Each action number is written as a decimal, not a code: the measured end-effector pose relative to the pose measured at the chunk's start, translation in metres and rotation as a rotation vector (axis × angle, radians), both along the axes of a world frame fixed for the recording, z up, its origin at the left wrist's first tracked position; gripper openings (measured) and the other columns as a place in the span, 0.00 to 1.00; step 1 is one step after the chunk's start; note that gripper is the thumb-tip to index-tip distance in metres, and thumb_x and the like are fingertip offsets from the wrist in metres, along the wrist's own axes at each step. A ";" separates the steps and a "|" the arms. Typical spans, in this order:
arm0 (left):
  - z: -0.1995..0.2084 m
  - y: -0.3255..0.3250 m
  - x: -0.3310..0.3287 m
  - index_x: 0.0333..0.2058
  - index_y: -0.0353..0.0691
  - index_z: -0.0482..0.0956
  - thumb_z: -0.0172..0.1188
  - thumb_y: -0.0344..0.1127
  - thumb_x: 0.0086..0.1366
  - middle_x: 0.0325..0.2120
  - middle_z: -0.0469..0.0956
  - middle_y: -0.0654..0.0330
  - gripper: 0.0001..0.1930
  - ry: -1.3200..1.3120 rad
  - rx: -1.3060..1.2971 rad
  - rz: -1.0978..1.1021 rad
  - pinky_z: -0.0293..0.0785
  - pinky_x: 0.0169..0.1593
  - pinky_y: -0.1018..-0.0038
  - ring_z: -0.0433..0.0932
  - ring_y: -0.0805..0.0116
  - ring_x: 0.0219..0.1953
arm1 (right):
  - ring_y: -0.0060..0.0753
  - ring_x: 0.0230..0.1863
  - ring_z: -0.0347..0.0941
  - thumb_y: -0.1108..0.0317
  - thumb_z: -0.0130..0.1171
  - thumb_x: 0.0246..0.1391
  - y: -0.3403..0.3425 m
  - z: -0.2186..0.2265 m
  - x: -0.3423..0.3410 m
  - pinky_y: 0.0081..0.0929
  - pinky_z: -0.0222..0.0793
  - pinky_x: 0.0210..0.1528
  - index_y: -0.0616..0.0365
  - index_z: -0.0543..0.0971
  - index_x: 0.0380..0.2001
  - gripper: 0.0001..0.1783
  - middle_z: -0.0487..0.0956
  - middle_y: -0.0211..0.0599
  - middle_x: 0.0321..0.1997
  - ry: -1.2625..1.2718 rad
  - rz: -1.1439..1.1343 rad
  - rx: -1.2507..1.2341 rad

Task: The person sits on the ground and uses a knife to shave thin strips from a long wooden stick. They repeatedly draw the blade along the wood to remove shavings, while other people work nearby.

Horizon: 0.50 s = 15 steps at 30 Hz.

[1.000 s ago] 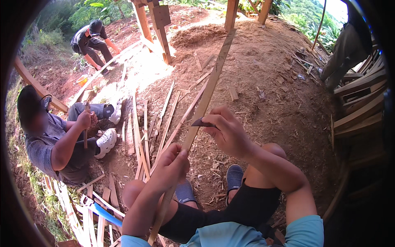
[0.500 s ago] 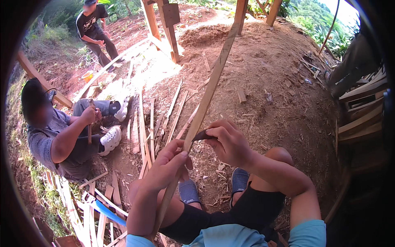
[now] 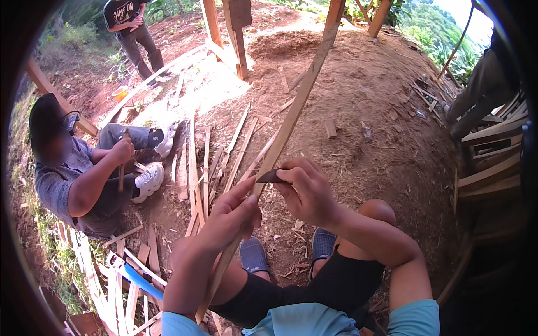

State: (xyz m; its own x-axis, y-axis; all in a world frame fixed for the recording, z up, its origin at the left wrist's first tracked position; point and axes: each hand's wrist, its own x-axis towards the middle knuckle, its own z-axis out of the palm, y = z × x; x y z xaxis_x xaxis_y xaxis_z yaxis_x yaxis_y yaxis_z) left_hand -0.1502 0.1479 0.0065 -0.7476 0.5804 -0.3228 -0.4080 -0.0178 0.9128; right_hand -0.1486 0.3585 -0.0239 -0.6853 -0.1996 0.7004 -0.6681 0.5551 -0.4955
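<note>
A long, narrow wooden strip [image 3: 291,120] slants from beside my lap up toward the far posts. My left hand [image 3: 231,217] is closed around it near its middle, thumb along one side. Just above that grip, my right hand [image 3: 307,189] pinches a small dark brown curved piece [image 3: 270,177] that looks like folded sandpaper. This piece lies against the strip's face and wraps over it. My fingers hide its right end. The strip's lower end runs down past my left forearm.
At the left a seated person [image 3: 73,168] holds a stick-like tool; another person [image 3: 134,33] stands farther back. Loose wooden strips [image 3: 193,168] cover the ground, and a blue-bladed handsaw [image 3: 137,278] lies lower left. Stacked timber [image 3: 493,168] and someone's legs [image 3: 476,95] are at right.
My right hand has shifted slightly down and left, bringing the dark piece over the strip's face. The standing person has straightened up, and the view has tilted slightly.
</note>
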 end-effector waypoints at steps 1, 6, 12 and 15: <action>0.002 0.001 0.000 0.65 0.40 0.55 0.46 0.39 0.72 0.19 0.72 0.65 0.26 0.011 -0.032 0.001 0.64 0.18 0.84 0.68 0.80 0.14 | 0.45 0.32 0.74 0.74 0.61 0.52 0.002 -0.002 -0.002 0.35 0.69 0.31 0.60 0.70 0.36 0.11 0.75 0.44 0.35 -0.015 -0.006 -0.013; -0.002 0.006 0.005 0.65 0.41 0.54 0.44 0.38 0.72 0.17 0.68 0.65 0.26 0.028 -0.062 -0.001 0.62 0.17 0.83 0.65 0.79 0.14 | 0.44 0.30 0.73 0.73 0.61 0.52 0.002 0.002 -0.002 0.34 0.69 0.30 0.61 0.70 0.36 0.11 0.74 0.44 0.34 -0.009 -0.032 -0.007; 0.000 0.009 0.008 0.66 0.41 0.53 0.45 0.38 0.72 0.15 0.66 0.67 0.26 0.041 -0.091 -0.030 0.62 0.16 0.83 0.64 0.80 0.13 | 0.46 0.30 0.71 0.71 0.59 0.52 0.001 0.004 0.007 0.39 0.67 0.31 0.59 0.71 0.33 0.07 0.71 0.40 0.28 -0.079 0.018 -0.065; -0.004 0.011 0.009 0.66 0.41 0.53 0.45 0.38 0.72 0.15 0.66 0.68 0.27 0.069 -0.096 0.000 0.63 0.16 0.84 0.65 0.81 0.13 | 0.46 0.30 0.71 0.71 0.58 0.53 0.006 0.001 0.003 0.39 0.67 0.30 0.59 0.71 0.32 0.07 0.71 0.40 0.28 -0.116 -0.005 -0.112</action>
